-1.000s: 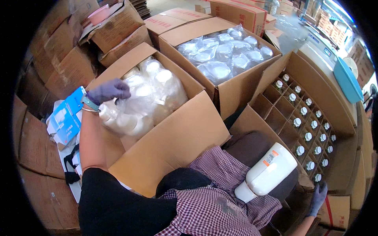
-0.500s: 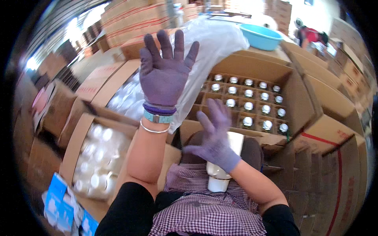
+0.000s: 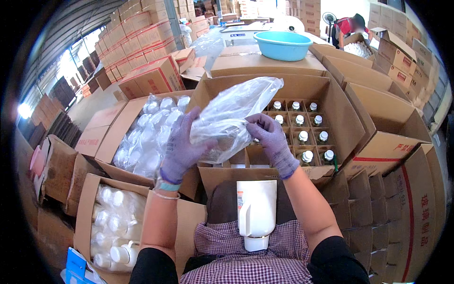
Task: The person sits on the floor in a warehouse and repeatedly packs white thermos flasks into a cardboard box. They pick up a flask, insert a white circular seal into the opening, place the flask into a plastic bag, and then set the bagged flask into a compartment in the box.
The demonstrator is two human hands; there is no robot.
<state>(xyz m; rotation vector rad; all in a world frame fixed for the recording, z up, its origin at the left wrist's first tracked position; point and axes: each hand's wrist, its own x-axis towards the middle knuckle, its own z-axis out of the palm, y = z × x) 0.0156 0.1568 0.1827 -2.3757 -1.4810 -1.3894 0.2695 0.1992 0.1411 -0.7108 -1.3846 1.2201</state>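
In front of my chest is a clear plastic bag point(image 3: 236, 111). My gloved right hand point(image 3: 274, 146) pinches the bag's near edge between thumb and fingers. At the bag's left side is my gloved left hand point(image 3: 182, 147), fingers and thumb spread apart beside the plastic; whether it touches the bag is hard to tell. A white plastic jug point(image 3: 265, 210) with a side handle lies on my lap, its cap pointing toward me. Beyond my hands stands a divided cardboard box point(image 3: 347, 128), with several silver-capped bottles point(image 3: 302, 137) upright in its cells.
To the left, one carton holds bagged clear containers point(image 3: 151, 130), and a nearer one holds wrapped white jugs point(image 3: 116, 215). A blue basin point(image 3: 283, 46) rests on a carton ahead. Cartons point(image 3: 385, 128) line the right side. A person point(image 3: 350, 28) bends over a box at far right.
My raised left hand has come down beside the bag. My right hand has left the jug and taken hold of the bag's edge. The bag now lies between both hands.
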